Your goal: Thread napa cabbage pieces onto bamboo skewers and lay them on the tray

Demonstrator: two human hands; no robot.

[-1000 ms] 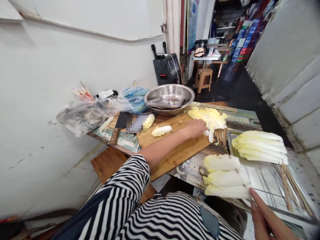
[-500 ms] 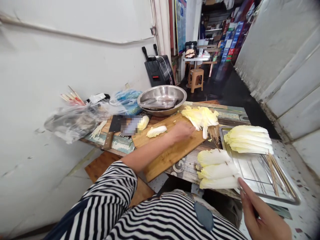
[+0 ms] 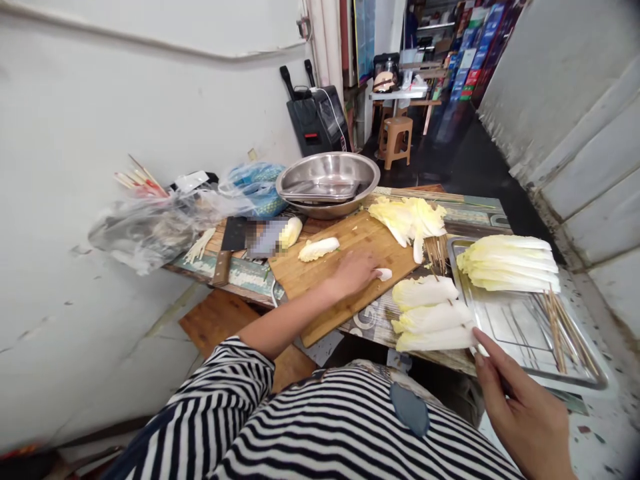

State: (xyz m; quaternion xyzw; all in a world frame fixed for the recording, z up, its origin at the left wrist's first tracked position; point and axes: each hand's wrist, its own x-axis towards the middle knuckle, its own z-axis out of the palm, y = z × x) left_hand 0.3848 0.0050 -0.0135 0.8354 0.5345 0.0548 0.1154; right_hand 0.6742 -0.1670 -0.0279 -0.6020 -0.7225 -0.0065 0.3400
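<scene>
Left hand point(image 3: 354, 272) has pulled back from the loose leaf pile point(image 3: 409, 220) to mid cutting board point(image 3: 345, 267), fingers curled around a small white cabbage piece point(image 3: 384, 273). Right hand point(image 3: 520, 417) pinches the skewer of three cabbage leaves point(image 3: 430, 315), which lie on the table beside the metal tray point(image 3: 525, 333).

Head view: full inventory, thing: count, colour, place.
cutting board: 1, brown wood, table centre
cabbage piece: 1, white, on board at left hand
loose cabbage leaves: 1 pile, yellow-white, board's far end
skewered cabbage: 3, pale yellow, table edge, on the skewer in right hand
metal tray: 1, silver, right, holds skewered cabbage
steel bowl: 1, silver, behind board
cleaver: 1, dark, left of board
plastic bags: clear and blue, by wall
left hand: on board
right hand: fingers on skewer
</scene>
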